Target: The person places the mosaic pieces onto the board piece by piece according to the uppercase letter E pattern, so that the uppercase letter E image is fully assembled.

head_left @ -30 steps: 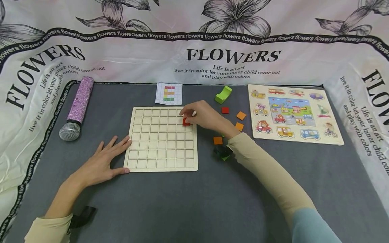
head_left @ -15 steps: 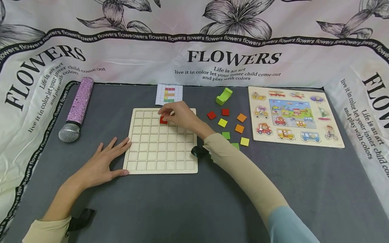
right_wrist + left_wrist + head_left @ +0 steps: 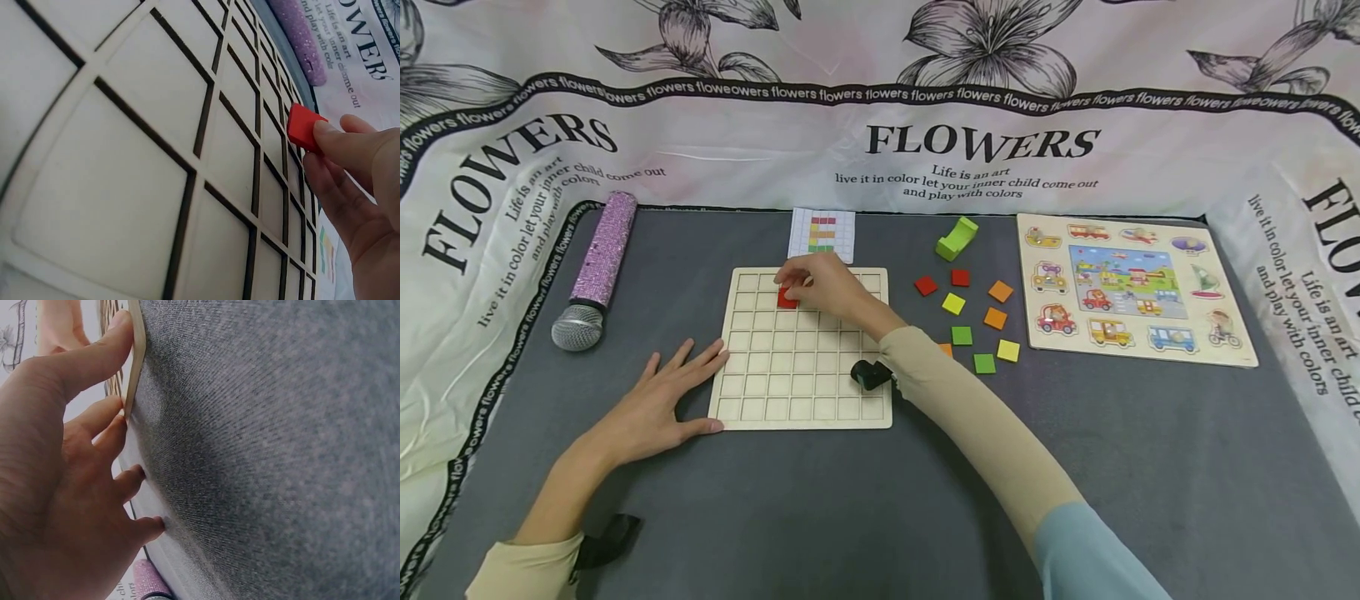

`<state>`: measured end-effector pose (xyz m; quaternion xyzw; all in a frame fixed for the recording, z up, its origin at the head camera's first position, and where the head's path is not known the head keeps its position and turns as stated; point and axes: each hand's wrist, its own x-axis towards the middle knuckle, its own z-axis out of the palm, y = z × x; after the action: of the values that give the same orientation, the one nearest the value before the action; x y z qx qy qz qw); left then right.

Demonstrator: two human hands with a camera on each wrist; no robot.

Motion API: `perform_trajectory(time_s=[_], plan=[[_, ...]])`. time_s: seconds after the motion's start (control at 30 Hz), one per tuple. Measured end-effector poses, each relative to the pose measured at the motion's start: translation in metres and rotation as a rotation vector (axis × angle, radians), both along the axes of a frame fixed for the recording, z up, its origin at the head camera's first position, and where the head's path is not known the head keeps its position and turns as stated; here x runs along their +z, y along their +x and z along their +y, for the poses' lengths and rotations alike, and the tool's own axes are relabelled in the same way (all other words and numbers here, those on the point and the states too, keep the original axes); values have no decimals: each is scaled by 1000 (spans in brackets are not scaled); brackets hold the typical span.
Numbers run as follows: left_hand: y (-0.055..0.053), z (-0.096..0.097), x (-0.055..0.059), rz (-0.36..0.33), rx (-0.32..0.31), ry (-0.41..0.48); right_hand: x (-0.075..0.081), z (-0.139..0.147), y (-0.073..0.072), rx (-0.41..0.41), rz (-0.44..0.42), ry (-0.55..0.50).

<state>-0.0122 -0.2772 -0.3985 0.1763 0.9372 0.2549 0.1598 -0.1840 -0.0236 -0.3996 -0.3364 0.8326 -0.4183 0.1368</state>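
A red square tile is pinched between the thumb and fingers of my right hand, over the upper part of the pale wooden grid board. In the right wrist view the tile is tilted, close over the grid cells. My left hand lies with spread, straight fingers at the board's left edge. The left wrist view shows its thumb and some fingertips touching the board's rim. Behind the board lies a small paper card printed with coloured squares.
Loose red, yellow, orange and green tiles lie right of the board, near a green curved block. A picture puzzle board lies further right. At the left is a glittery pink microphone.
My right hand has carried the red tile leftward across the top of the board, uncovering loose tiles at the right. The left hand stays at the board's edge.
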Motion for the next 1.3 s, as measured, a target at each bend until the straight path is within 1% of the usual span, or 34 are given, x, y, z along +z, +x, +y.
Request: perform_trajectory(time_s=[0.2,0.43,0.53,0.63,0.77,0.9,1.03,1.13,1.3], plan=[[0,0,0,2,-2,2,1,-5,1,10,-5,85],[0,0,0,3,-3,11,4,-6,5,7,-1,143],[0,1,0,0,-4,14,7,-3,7,20,11,167],[1,1,0,-1,-5,18,12,6,10,32,37,187],[0,1,0,4,-4,18,22,30,11,36,65,184],[-1,0,1,11,-6,19,27,65,5,31,74,187],[-3,0,3,15,-1,17,29,99,-4,-9,108,247],[-2,0,4,6,0,16,30,122,-10,-24,111,311],[-1,1,3,-11,2,10,32,151,-13,0,77,404]])
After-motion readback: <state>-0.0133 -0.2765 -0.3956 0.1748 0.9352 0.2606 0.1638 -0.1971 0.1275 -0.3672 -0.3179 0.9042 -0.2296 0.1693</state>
